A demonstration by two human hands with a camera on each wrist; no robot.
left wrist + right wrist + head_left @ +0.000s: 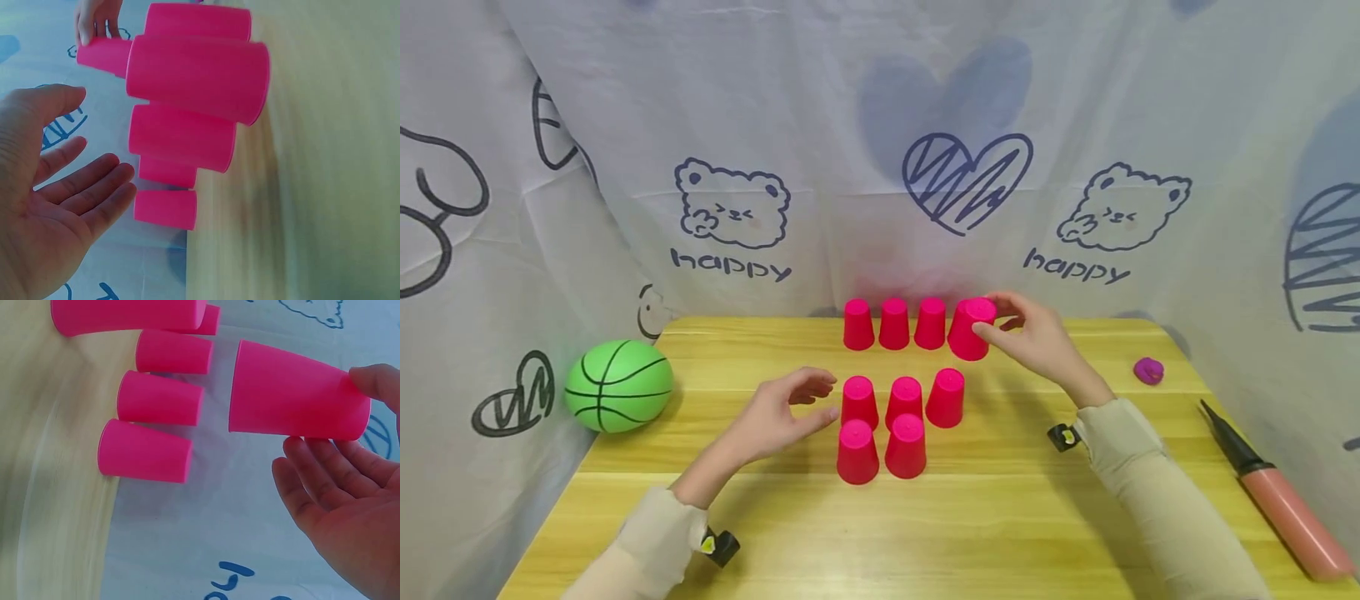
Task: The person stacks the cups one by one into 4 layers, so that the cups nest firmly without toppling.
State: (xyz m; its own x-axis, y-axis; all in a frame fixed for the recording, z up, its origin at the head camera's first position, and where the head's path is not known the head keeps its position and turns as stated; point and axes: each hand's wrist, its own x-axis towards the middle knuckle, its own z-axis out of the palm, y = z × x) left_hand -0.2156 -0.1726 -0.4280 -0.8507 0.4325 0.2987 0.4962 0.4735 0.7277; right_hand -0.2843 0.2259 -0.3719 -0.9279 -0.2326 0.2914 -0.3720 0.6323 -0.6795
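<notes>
A: Start with the biggest thing. What are the hands working over?

B: A yellow wooden table (1000, 533), backed by a white printed curtain (820, 125). At the table's left edge sits a green rubber ball with black lines (618, 385); along the right edge lies a pink hand pump with a black nozzle (1277, 496), and a small purple lump (1148, 370) rests near it.

A: And the arms?

B: Both come in from below in beige sleeves. The right hand (1033, 337) reaches to the far row, wrist raised; its thumb and fingertips pinch the top of a tilted pink plastic cup (972, 328), whose rim is lifted off the table in the right wrist view. That cup is at the right end of the back row, just beside three upturned pink cups (893, 323).

A: The left?

B: The left hand (782, 412) is relaxed, palm turned inward, fingers loosely spread, holding nothing. It hovers just beside the near cluster of five pink cups (898, 425), its fingertips close to the leftmost ones.
</notes>
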